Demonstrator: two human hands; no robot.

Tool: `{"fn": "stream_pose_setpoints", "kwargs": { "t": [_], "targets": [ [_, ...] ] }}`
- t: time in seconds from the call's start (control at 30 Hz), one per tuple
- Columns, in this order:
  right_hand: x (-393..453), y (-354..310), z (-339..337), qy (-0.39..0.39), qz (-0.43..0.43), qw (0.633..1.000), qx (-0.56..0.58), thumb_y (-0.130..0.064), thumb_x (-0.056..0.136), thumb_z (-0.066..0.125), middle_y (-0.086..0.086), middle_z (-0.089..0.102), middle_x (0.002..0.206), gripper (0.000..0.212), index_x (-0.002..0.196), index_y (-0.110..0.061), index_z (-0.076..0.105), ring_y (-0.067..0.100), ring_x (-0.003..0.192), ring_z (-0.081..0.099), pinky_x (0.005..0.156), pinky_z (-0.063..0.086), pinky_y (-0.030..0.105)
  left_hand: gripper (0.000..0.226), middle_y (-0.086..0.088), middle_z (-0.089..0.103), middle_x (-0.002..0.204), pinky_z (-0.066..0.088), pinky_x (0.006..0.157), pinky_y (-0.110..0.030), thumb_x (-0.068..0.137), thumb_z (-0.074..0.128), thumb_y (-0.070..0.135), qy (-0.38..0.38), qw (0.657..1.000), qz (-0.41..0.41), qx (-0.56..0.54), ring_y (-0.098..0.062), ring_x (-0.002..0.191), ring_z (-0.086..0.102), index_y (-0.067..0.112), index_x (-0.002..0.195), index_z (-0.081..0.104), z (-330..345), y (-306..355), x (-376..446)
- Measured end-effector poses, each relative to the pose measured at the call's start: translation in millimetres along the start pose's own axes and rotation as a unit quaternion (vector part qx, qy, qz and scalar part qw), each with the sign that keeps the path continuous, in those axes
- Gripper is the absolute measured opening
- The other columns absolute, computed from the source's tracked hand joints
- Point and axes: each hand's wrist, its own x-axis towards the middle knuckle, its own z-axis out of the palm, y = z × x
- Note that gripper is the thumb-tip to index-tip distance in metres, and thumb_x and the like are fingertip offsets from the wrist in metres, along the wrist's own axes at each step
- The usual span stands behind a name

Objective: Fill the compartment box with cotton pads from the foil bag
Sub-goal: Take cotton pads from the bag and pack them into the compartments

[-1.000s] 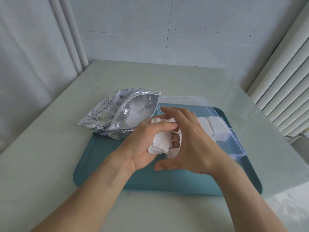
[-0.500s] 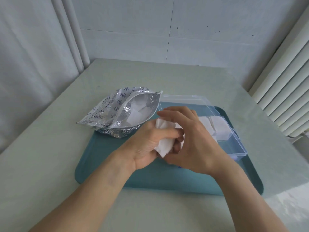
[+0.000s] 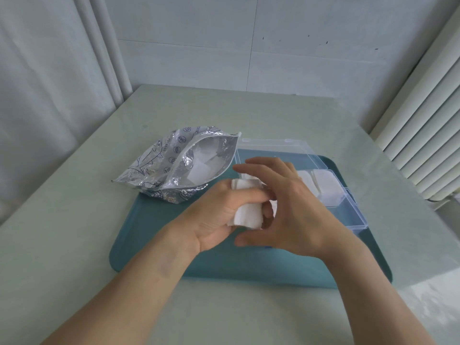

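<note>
While the left hand [image 3: 219, 215] curls its fingers round a wad of cotton pads [image 3: 249, 214], the right hand [image 3: 286, 207] hovers spread and loose — hiding much of the compartment box [image 3: 348, 207] on the tray [image 3: 149, 232]; the foil bag [image 3: 174, 165] gapes, contents indistinct.

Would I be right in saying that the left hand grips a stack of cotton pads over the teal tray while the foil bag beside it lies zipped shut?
Not quite: the head view shows the foil bag lying open, with pads visible inside. The rest stands: the left hand grips a stack of cotton pads over the teal tray.
</note>
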Motion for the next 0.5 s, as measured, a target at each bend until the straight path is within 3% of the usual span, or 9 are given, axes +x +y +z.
{"fn": "stream_pose_setpoints", "kwargs": {
  "t": [0.13, 0.2, 0.27, 0.33, 0.37, 0.43, 0.5],
  "targets": [
    [2.5, -2.0, 4.8, 0.059, -0.026, 0.998, -0.011, -0.048, 0.058, 0.084, -0.011, 0.052, 0.129, 0.066, 0.118, -0.031, 0.064, 0.018, 0.122, 0.047, 0.091, 0.048, 0.049, 0.016, -0.011, 0.065, 0.091, 0.054, 0.068, -0.032, 0.083, 0.061, 0.011, -0.039, 0.999, -0.01, -0.033, -0.022, 0.084, 0.066, 0.014, 0.096, 0.071, -1.1, 2.4, -1.8],
    [2.1, -1.7, 3.8, 0.052, -0.031, 0.998, -0.007, -0.051, 0.056, 0.083, -0.014, 0.049, 0.131, 0.071, 0.122, -0.037, 0.06, 0.017, 0.123, 0.046, 0.088, 0.051, 0.047, 0.015, -0.01, 0.067, 0.089, 0.055, 0.069, -0.031, 0.084, 0.06, 0.011, -0.04, 0.999, 0.006, -0.028, -0.022, 0.083, 0.066, 0.014, 0.094, 0.071, -1.1, 2.4, -2.0],
    [-0.7, -5.0, -3.0, -0.002, 0.002, 0.999, 0.036, -0.052, 0.049, 0.092, -0.017, 0.04, 0.136, 0.094, 0.132, -0.042, 0.05, 0.013, 0.127, 0.043, 0.092, 0.053, 0.036, 0.011, -0.01, 0.068, 0.086, 0.054, 0.069, -0.03, 0.086, 0.061, 0.012, -0.007, 0.999, 0.024, -0.024, -0.022, 0.081, 0.066, 0.011, 0.091, 0.071, -0.2, 1.5, -0.8],
    [-2.1, -7.7, -10.2, 0.007, 0.042, 0.994, 0.102, -0.05, 0.048, 0.097, -0.012, 0.043, 0.135, 0.108, 0.139, -0.038, 0.04, 0.006, 0.122, 0.047, 0.088, 0.048, 0.013, 0.017, -0.017, 0.066, 0.09, 0.052, 0.075, -0.035, 0.091, 0.06, 0.015, 0.037, 0.998, 0.052, -0.028, -0.028, 0.085, 0.063, -0.001, 0.091, 0.067, -1.0, 0.1, 2.2],
    [-1.4, -6.5, -11.6, 0.047, 0.058, 0.988, 0.137, -0.053, 0.052, 0.093, -0.01, 0.049, 0.13, 0.101, 0.137, -0.035, 0.042, 0.005, 0.115, 0.053, 0.085, 0.047, 0.013, 0.022, -0.02, 0.066, 0.094, 0.049, 0.079, -0.038, 0.092, 0.059, 0.017, 0.056, 0.995, 0.073, -0.037, -0.029, 0.088, 0.061, -0.004, 0.091, 0.066, -1.5, -0.2, 3.4],
    [2.0, -2.5, -13.1, 0.108, 0.117, 0.962, 0.222, -0.057, 0.064, 0.083, -0.009, 0.066, 0.11, 0.072, 0.122, -0.027, 0.054, 0.011, 0.098, 0.065, 0.083, 0.053, 0.027, 0.02, -0.016, 0.068, 0.099, 0.047, 0.079, -0.037, 0.088, 0.058, 0.02, 0.089, 0.987, 0.125, -0.05, -0.026, 0.091, 0.061, 0.004, 0.086, 0.068, -1.5, 1.0, 4.5],
    [4.1, -1.7, -13.4, 0.078, 0.171, 0.946, 0.265, -0.055, 0.074, 0.08, -0.005, 0.074, 0.094, 0.051, 0.108, -0.02, 0.064, 0.012, 0.085, 0.069, 0.077, 0.054, 0.035, 0.014, -0.01, 0.069, 0.107, 0.051, 0.076, -0.034, 0.086, 0.056, 0.021, 0.104, 0.979, 0.166, -0.054, -0.021, 0.089, 0.064, 0.009, 0.081, 0.063, -1.5, 1.8, 4.2]
  ]
}}
